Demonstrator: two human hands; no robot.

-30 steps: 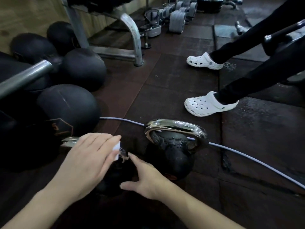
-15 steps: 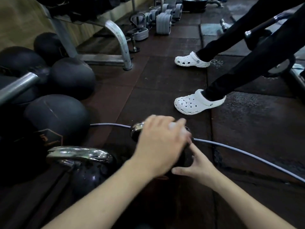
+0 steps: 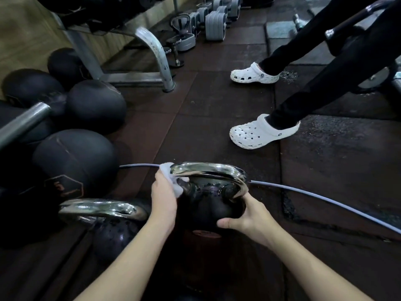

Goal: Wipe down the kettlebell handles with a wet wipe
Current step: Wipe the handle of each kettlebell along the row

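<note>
We see two kettlebells on the dark rubber floor (image 3: 217,109). The farther kettlebell (image 3: 208,203) stands upright just ahead of the arms, black body, chrome handle (image 3: 208,172) arched over the top. The nearer kettlebell (image 3: 112,233) sits to its left and closer to us, its chrome handle (image 3: 99,208) bare and shiny.

Left hand (image 3: 162,198): at the left end of the farther handle, fingers curled round a white wet wipe (image 3: 171,179), which is pressed against the handle where it bends down toward the body. Part of the wipe bunches out above and below the fingers.

Right hand (image 3: 245,216): cupped against the right side of the farther kettlebell's body, just under the right foot of the handle. Thumb lies across the front of the body, fingers wrap toward the far side; we cannot see their tips.

A grey cable (image 3: 314,198) runs across the floor behind the farther kettlebell, from left to lower right.

Left of frame: several black round-headed dumbbells (image 3: 73,157) lie clustered, one with a steel bar (image 3: 23,120) visible. A steel rack leg (image 3: 156,53) stands behind them. Grey dumbbells (image 3: 214,25) line the far floor.

Upper right: another person's legs in black trousers (image 3: 325,88), feet in white clogs (image 3: 260,132), standing well apart from the kettlebells.
</note>
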